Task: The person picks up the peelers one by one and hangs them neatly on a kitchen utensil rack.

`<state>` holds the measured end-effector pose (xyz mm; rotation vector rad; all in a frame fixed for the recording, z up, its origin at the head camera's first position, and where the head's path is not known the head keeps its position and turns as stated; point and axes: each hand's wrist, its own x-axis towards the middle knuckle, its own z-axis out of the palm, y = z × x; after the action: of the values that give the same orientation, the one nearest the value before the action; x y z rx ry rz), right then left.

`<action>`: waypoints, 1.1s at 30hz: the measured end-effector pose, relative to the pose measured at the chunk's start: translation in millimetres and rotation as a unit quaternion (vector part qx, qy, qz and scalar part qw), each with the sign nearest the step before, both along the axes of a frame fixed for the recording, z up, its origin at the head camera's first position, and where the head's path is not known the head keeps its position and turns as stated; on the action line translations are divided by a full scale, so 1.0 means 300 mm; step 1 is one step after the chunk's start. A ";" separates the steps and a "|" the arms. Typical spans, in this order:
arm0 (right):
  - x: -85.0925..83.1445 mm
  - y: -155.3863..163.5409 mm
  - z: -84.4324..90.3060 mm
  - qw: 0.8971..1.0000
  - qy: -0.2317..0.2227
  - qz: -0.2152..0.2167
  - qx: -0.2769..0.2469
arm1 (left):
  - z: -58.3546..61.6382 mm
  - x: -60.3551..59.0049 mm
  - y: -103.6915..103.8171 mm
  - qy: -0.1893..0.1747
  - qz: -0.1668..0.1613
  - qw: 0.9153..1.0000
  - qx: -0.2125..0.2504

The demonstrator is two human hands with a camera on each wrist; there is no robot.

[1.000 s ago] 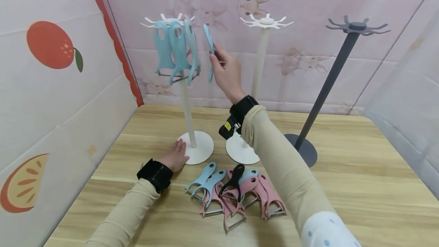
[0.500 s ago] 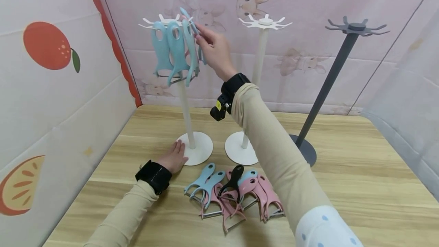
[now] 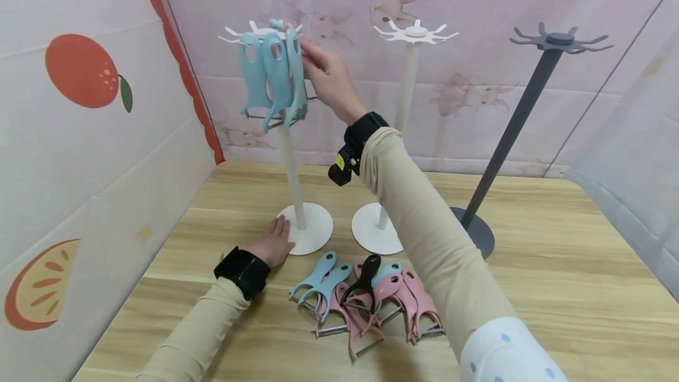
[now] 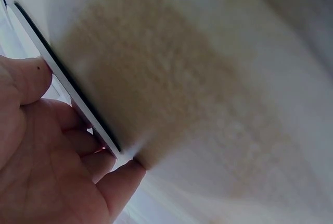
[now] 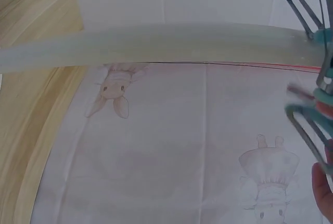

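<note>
My right hand (image 3: pixel 333 86) is raised at the hooked top of the left white stand (image 3: pixel 289 158), pinching a light-blue peeler (image 5: pixel 311 122). In the head view that peeler is mostly hidden behind other light-blue peelers (image 3: pixel 277 72) hanging from the hooks; its top end shows just above the rack. Part of a pink handle shows among them. My left hand (image 3: pixel 272 244) lies with straight fingers on the round white base (image 3: pixel 313 234) of the same stand. In the left wrist view its fingers (image 4: pixel 122 185) reach along the disc's edge.
A second white stand (image 3: pixel 407 78) and a dark grey stand (image 3: pixel 511 117) rise to the right with bare hooks. In front of the bases lies a pile of pink peelers (image 3: pixel 419 305), blue peelers (image 3: pixel 329 287) and a black peeler (image 3: pixel 366 279). Printed cloth (image 3: pixel 477 134) encloses the table.
My right hand has carried the blue peeler leftward to the left stand's hooks, tipped it over the rack, then lowered it behind the hanging peelers. My left hand has stayed on the base.
</note>
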<state>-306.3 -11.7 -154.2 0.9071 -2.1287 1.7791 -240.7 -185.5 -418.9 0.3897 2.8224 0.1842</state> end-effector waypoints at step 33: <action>0.147 0.353 -0.492 0.922 0.109 -0.067 0.366 | 0.009 -0.029 -0.028 -0.012 -0.009 1.000 0.016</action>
<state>-262.3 94.1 -302.0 1.0067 -2.6428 0.7406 -249.3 -193.8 -416.2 0.4173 2.7936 0.2277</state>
